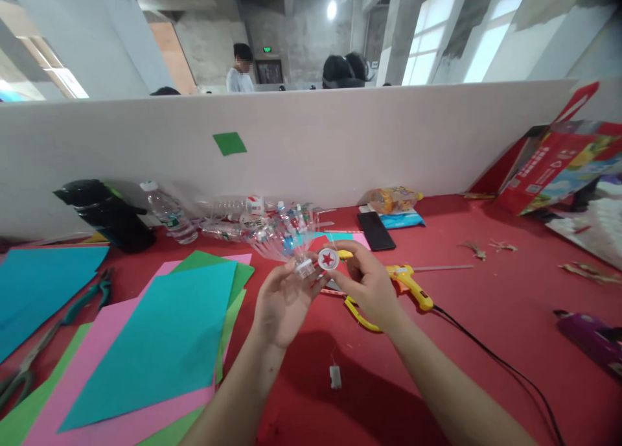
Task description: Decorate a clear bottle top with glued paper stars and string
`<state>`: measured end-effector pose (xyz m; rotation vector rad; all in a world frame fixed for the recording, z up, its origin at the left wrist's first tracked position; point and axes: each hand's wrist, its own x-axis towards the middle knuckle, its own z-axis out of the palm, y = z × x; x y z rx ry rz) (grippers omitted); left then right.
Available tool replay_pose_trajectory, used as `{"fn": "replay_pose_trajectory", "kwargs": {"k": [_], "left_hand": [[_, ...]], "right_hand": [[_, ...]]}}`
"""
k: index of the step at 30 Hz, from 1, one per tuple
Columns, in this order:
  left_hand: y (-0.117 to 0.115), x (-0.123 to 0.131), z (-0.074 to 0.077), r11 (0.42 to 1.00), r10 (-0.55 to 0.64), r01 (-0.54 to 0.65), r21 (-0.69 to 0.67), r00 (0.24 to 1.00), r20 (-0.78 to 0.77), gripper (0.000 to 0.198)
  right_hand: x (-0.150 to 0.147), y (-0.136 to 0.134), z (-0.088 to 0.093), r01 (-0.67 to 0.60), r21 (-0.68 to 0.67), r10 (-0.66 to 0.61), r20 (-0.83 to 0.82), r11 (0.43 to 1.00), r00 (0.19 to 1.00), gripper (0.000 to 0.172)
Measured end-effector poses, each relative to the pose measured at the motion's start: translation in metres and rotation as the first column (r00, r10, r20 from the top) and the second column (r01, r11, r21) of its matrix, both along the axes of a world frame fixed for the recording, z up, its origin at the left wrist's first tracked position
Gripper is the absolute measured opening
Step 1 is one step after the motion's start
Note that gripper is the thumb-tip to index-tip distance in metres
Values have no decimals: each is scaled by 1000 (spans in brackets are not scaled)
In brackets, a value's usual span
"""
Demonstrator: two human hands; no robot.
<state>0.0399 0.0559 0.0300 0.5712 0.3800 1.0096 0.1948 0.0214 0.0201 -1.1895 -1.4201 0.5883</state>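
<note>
Bottle [304,268], clear plastic, held above bench [486,316]: your left hand [279,303] closed round neck end. Your right hand [369,287] pinches star cap [328,259] at neck mouth, 3 o'clock side. Keep neck steady, cap square to mouth. Long axis 4 to 10 o'clock, mouth toward right hand. Glue gun [413,284] beyond, 3 o'clock.
</note>
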Motion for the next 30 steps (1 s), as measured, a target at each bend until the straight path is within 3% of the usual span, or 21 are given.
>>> {"fn": "replay_pose_trajectory", "kwargs": {"k": [6,11,14,18,22,24,27,30], "left_hand": [[0,-4,6,986,32,-22,167,998,-58,22],[4,-11,6,985,-155,154,78,988,-3,23],[6,-13,3,968,-235,231,94,971,32,26],[6,-13,2,978,-184,183,103,983,-2,28],[7,-13,0,987,-124,127,99,992,-36,28],[8,-12,-3,989,-123,127,80,991,-56,25],[9,-10,-5,991,-132,134,20,986,-100,22],[12,-9,-3,990,-138,139,-5,979,-152,21]], "right_hand": [[0,-3,6,-46,58,47,-12,997,999,29],[1,-4,10,-109,84,107,22,990,994,29],[2,-4,10,-118,70,117,24,991,993,28],[1,-3,8,-94,59,91,53,994,994,32],[1,-1,8,-1,96,-3,38,995,999,20],[1,-1,11,-10,81,6,51,997,999,22],[2,-1,15,-50,30,44,174,998,984,32],[4,1,15,-13,-51,27,294,999,956,26]]}}
